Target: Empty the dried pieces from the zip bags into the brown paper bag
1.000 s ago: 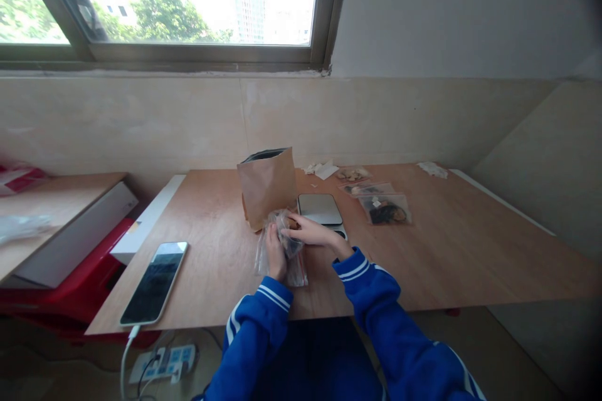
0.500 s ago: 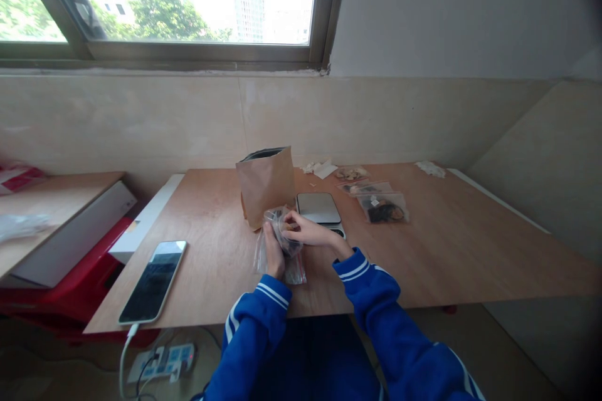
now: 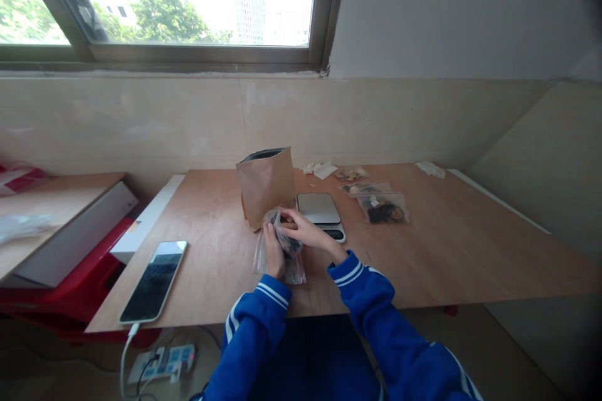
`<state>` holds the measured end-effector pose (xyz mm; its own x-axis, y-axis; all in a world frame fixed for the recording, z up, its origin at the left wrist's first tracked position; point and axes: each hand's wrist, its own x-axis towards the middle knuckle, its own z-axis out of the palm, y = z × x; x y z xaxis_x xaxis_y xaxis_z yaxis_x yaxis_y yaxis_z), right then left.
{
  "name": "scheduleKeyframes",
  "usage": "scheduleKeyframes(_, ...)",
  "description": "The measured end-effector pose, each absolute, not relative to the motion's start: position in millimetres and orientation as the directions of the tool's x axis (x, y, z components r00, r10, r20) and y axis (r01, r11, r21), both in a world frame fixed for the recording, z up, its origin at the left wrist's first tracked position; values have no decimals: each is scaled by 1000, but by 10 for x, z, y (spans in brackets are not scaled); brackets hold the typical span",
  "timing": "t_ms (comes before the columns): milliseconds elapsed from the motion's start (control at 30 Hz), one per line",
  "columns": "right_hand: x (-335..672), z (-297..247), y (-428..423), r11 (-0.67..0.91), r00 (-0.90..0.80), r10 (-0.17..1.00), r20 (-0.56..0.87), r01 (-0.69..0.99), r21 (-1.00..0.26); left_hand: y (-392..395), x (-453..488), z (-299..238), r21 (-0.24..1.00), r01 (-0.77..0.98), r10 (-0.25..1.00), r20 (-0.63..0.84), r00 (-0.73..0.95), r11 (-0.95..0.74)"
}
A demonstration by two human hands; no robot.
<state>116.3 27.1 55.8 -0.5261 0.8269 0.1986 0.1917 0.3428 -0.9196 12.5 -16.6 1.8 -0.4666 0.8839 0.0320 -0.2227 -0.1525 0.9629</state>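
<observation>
My left hand [image 3: 273, 254] is wrapped round a clear plastic zip bag [image 3: 288, 244] with dark contents, held just above the wooden table [image 3: 446, 250]. My right hand [image 3: 305, 232] pinches the same bag at its top edge. More clear bags lie flat under it [image 3: 295, 274]. A brown paper bag [image 3: 266, 184] stands open right behind my hands. A small digital scale [image 3: 320, 210] sits just to the right of them.
Three filled zip bags [image 3: 383, 208] lie at the back right, with paper scraps [image 3: 321, 168] and a crumpled piece [image 3: 431, 169] near the wall. A phone [image 3: 153, 281] on a cable lies at the front left. A white box [image 3: 145, 220] and red bin [image 3: 70, 288] stand left.
My right hand has shifted slightly left and up along the top of the bag. My left hand has stayed where it was.
</observation>
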Motion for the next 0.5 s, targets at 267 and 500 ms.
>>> scheduleKeyframes(267,1145,524,224,300,-426,887,179,236,-924,-173,122,86,961,-253,854,-35,-520,-115)
scheduleKeyframes(500,1138,584,148,319,-390,898,206,251,-914,-207,125,134,951,-285,861,-44,-507,-119)
